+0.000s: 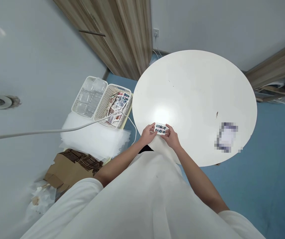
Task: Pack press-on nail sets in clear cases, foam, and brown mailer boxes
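Note:
A small white card (pixel 161 128) bears two rows of dark, blue-green press-on nails. My left hand (pixel 148 134) pinches its left edge, while my right hand (pixel 171 136) grips the right edge. Both hands hold the card over the near edge of the round white table (pixel 194 86), close to my body. Fingers of both hands are closed around the card's sides, with thumbs near its corners.
Left of the table, a white basket (pixel 98 117) holds several similar nail cards (pixel 119 102). Beside it stands a bin of clear plastic boxes (pixel 89 98). Clear plastic sheets (pixel 95 136), folded cardboard (pixel 69 169) and a white cable (pixel 82 127) are nearby. A blurred item (pixel 227 137) lies at the table's right.

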`<state>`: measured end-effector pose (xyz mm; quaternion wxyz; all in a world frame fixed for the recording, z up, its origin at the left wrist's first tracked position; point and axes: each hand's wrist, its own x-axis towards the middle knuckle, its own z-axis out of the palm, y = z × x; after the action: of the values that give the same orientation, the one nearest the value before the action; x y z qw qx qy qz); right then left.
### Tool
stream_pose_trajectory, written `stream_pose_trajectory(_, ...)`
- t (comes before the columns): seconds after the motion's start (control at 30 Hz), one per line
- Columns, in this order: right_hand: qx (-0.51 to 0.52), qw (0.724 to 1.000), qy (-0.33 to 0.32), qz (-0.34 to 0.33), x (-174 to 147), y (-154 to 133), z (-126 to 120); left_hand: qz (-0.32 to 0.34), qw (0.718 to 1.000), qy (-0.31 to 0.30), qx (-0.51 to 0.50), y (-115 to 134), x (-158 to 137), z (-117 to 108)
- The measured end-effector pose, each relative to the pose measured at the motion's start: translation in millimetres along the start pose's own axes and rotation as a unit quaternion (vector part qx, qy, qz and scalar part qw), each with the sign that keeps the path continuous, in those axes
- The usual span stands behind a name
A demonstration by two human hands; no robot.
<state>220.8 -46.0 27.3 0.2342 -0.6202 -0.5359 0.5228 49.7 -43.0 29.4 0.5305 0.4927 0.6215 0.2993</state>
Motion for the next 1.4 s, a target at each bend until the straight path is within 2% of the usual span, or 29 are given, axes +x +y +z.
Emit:
stream_pose_trajectory(0.13, -0.034, 0.999, 0.016, 0.005, 15.4, -6.4, 36.5, -0.016, 0.997, -0.004, 0.073, -14.1, 7.2, -24.2)
stream_pose_trajectory(0.27, -0.118, 0.993, 0.019, -0.005, 34.8, -11.8, 66.8, -0.043, 0.990, -0.012, 0.132, -28.9, 21.1, -47.4)
stream_pose_trajectory(0.43, -0.214, 0.976, 0.040, 0.003, 48.6, -19.9, 88.6, -0.004, 0.981, -0.027, 0.190, -38.6, 34.6, -63.8)
stream_pose_trajectory(0.57, -0.255, 0.966, 0.048, -0.003, 41.0, -21.6, 92.5, 0.063, 0.965, -0.030, 0.254, -41.0, 25.2, -72.4)
stream_pose_trajectory(0.67, -0.273, 0.959, 0.054, -0.055, 25.4, -16.4, 90.2, 0.118, 0.945, -0.053, 0.301, -43.1, 11.7, -80.3)
stream_pose_trajectory(0.8, -0.353, 0.928, 0.031, -0.118, 7.4, -10.7, 90.7, 0.176, 0.915, -0.097, 0.350, -43.4, 1.7, -88.9)
stream_pose_trajectory(0.9, -0.396, 0.911, 0.012, -0.117, 7.3, -15.6, 97.5, 0.172, 0.901, -0.111, 0.381, -40.0, 3.5, -92.9)
stream_pose_trajectory(1.0, -0.407, 0.907, 0.012, -0.110, 18.8, -26.4, 106.5, 0.154, 0.898, -0.102, 0.400, -36.1, 11.0, -97.9)
stream_pose_trajectory(1.23, -0.412, 0.905, 0.002, -0.105, 50.3, -47.9, 115.9, 0.139, 0.912, -0.079, 0.378, -33.4, 36.1, -112.8)
stream_pose_trajectory(1.4, -0.416, 0.904, 0.000, -0.094, 49.8, -50.4, 113.1, 0.143, 0.914, -0.090, 0.370, -34.8, 38.9, -112.3)
